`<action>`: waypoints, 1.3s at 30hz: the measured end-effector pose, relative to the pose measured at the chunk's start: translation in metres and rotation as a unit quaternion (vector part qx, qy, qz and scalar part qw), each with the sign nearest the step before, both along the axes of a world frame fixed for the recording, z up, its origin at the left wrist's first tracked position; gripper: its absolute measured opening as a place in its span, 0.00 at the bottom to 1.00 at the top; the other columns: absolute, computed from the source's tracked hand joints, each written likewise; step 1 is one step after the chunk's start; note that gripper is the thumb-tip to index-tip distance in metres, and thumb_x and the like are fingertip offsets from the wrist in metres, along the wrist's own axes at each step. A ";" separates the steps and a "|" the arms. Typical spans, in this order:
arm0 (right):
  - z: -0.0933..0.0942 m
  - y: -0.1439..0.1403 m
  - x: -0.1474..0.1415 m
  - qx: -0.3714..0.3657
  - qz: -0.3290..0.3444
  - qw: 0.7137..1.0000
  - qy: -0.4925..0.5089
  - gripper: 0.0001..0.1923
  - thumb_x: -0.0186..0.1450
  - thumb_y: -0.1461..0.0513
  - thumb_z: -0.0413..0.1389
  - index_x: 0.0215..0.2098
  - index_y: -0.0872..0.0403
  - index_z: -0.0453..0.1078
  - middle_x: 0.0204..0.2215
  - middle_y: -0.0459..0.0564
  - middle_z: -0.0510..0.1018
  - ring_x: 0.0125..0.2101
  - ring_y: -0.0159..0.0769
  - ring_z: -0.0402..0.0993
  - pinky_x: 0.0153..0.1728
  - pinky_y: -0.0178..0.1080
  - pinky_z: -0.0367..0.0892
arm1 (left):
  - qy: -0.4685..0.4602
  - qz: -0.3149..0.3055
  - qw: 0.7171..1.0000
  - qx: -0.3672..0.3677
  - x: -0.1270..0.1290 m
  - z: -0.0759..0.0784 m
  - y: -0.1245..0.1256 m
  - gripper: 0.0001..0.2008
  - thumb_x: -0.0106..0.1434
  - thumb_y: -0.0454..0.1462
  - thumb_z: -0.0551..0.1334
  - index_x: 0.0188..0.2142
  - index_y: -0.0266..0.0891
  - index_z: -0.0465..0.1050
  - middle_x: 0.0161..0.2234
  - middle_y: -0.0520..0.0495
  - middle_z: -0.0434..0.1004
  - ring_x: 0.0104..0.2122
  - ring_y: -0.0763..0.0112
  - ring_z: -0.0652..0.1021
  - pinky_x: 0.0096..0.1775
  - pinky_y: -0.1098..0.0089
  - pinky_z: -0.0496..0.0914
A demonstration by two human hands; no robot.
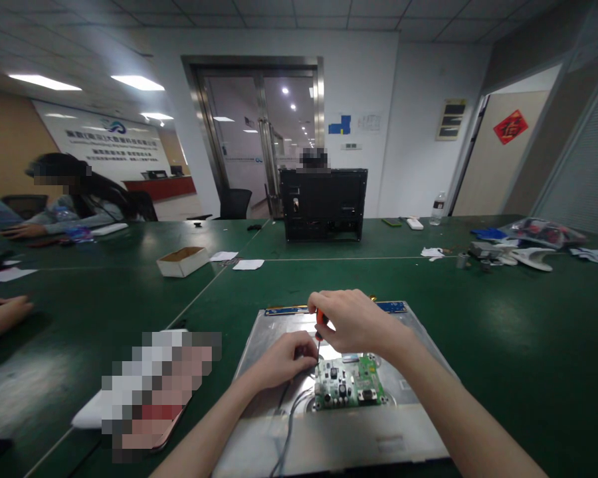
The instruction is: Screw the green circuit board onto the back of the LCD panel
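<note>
Two hands meet low in the frame's centre over a green circuit board (pixel 347 384) on a metal panel (pixel 418 372). Stiff but fragile, it looks best held by its edges. Right hand (pixel 356 322) grips a screwdriver (pixel 320 326); left hand (pixel 284 358) curls, fingertips steadying its tip.

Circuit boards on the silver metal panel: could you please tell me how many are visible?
1: a green circuit board sits on the silver metal panel, just below both hands; others may be hidden beneath them.
</note>
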State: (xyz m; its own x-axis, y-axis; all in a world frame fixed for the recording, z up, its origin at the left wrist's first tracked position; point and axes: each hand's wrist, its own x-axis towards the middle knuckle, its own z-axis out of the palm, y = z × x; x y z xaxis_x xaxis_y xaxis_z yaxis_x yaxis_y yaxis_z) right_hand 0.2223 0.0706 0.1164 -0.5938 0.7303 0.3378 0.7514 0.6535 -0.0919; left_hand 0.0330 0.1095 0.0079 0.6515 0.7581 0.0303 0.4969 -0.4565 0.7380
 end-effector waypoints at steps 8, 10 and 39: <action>0.002 0.000 -0.002 -0.004 -0.001 1.000 -0.015 0.08 0.62 0.57 0.56 0.35 0.53 0.66 0.28 0.46 0.77 0.25 0.31 0.67 0.22 0.35 0.44 | 0.008 -0.001 1.000 -0.008 0.000 0.001 0.000 0.04 0.55 0.34 0.60 0.31 0.37 0.73 0.28 0.52 0.73 0.30 0.70 0.72 0.33 0.72 0.65; 0.003 -0.003 -0.001 -0.015 0.015 1.000 0.001 0.08 0.60 0.59 0.55 0.37 0.53 0.66 0.32 0.47 0.77 0.27 0.32 0.68 0.23 0.35 0.46 | -0.002 -0.002 1.000 -0.003 0.000 -0.003 0.002 0.05 0.55 0.34 0.60 0.32 0.37 0.73 0.29 0.52 0.73 0.30 0.70 0.71 0.33 0.72 0.65; 0.002 0.002 -0.001 0.005 -0.029 0.999 -0.021 0.08 0.61 0.57 0.56 0.36 0.52 0.67 0.29 0.46 0.78 0.27 0.33 0.71 0.22 0.36 0.45 | 0.005 0.005 1.000 -0.005 0.001 0.003 -0.001 0.02 0.54 0.33 0.60 0.28 0.37 0.72 0.26 0.52 0.71 0.30 0.70 0.71 0.33 0.72 0.64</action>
State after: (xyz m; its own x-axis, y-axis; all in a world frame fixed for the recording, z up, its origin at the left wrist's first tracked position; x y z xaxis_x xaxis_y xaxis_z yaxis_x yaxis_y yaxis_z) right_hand 0.2210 0.0725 0.1182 -0.5643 0.7607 0.3208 0.7911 0.6094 -0.0535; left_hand 0.0342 0.1081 0.0111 0.6441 0.7647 0.0162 0.5081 -0.4436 0.7382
